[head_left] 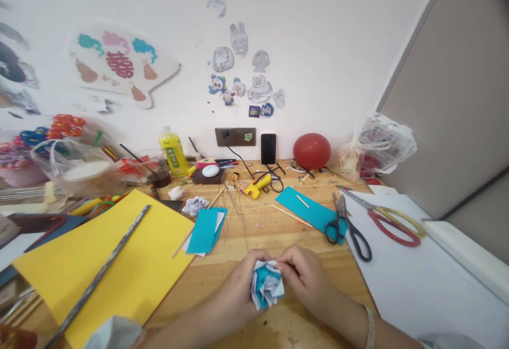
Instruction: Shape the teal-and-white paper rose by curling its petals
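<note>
A blue-and-white paper flower is held over the front of the wooden table. My left hand is wrapped round its left side and underside. The thumb and forefinger of my right hand pinch a petal at the flower's upper right edge. Folded blue paper lies beyond my left hand. A blue paper strip with a short wooden stick on it lies beyond my right hand. What is below the flower is hidden by my left hand.
Black-handled scissors and red-and-yellow-handled scissors lie at right, partly over white paper. Yellow card covers the left side. A yellow glue gun, drink bottle, phone and red balloon are at the back.
</note>
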